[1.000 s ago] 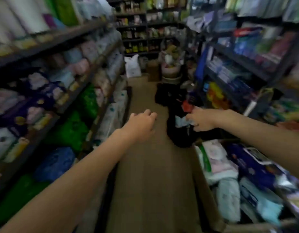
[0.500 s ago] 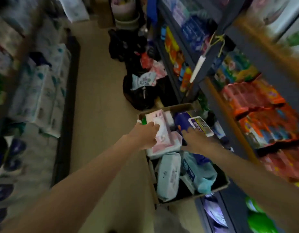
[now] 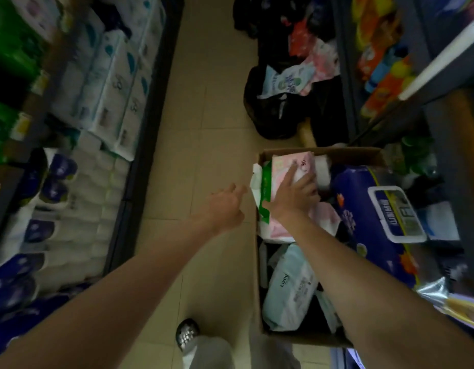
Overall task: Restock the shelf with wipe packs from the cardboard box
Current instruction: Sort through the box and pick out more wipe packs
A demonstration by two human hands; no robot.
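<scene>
Both hands are out over the aisle: my right hand [image 3: 293, 194] lies with fingers spread on the pink wipe pack [image 3: 289, 169] at the far end of the cardboard box [image 3: 257, 275], pressing rather than curling round it, while my left hand [image 3: 225, 207] hovers just beside the box rim, fingers loose, holding nothing. A pale green pack [image 3: 289, 291] lies nearer in the box. Beige floor tiles [image 3: 204, 129] run between shelves; tissue rolls [image 3: 108, 83] fill the left shelf, black bags [image 3: 273, 113] sit beyond.

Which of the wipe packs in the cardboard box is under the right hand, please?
The pink pack at the box's far end; the right hand rests on it, unlike the mint pack and dark blue pack.
</scene>
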